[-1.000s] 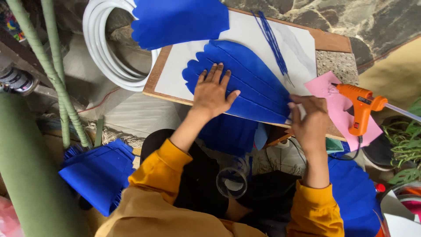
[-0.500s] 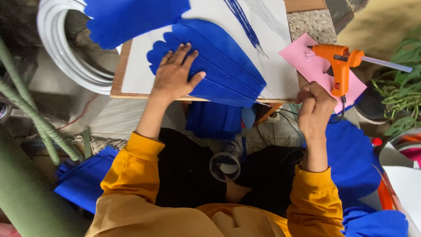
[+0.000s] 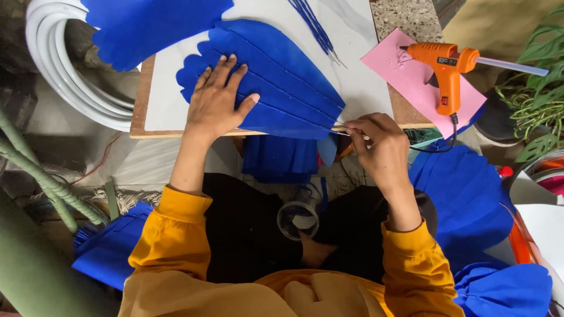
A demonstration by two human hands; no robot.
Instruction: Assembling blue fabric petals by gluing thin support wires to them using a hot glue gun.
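A large blue pleated petal-shaped sheet (image 3: 282,76) lies on a white board (image 3: 352,76). My left hand (image 3: 218,101) rests flat on its left part, fingers spread. My right hand (image 3: 376,141) pinches the sheet's narrow tip at the board's near edge; a thin pale stick seems to be between the fingers. An orange glue gun (image 3: 446,67) stands on a pink sheet (image 3: 411,73) to the right, apart from my hands.
Another blue petal (image 3: 147,26) lies at the far left of the board, thin blue strips (image 3: 314,23) at the top. White hose coil (image 3: 64,76) at left. More blue petals (image 3: 470,194) by my knees, a clear tape roll (image 3: 298,220) in my lap, a plant (image 3: 537,100) at right.
My right hand has moved left from beside the pink sheet to the blue sheet's tip. My left hand stays flat on the sheet. The camera view has shifted.
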